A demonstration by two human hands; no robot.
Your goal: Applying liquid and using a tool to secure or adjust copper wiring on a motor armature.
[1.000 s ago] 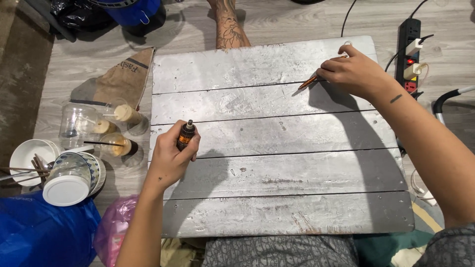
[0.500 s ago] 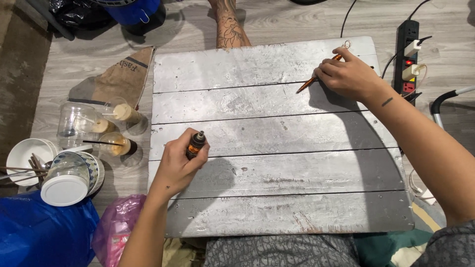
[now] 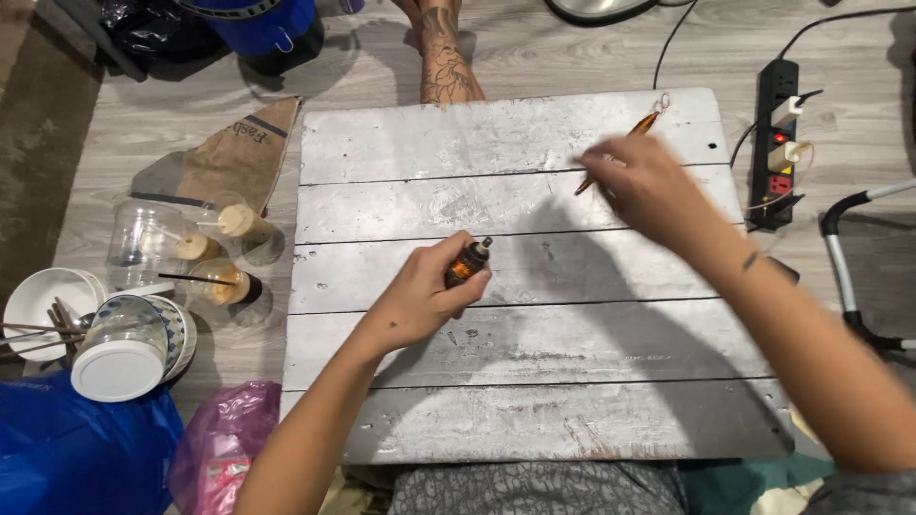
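Amber bottle (image 3: 468,263) in left hand (image 3: 417,300), seemingly gripped.

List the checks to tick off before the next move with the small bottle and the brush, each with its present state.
1. Left hand grips small amber bottle: ok.
2. Bottle cap off: cannot tell.
3. Right hand holds thin brush: ok, though blurred.
4. Brush tip over the white plank board: ok.
5. Board between the hands bare: ok.
6. Power strip off the board: ok.

Pale grey wood-plank floor (image 3: 534,48) under a whitewashed slatted wooden board (image 3: 534,334); a black power strip (image 3: 775,143) (cables plugged in) lies right.
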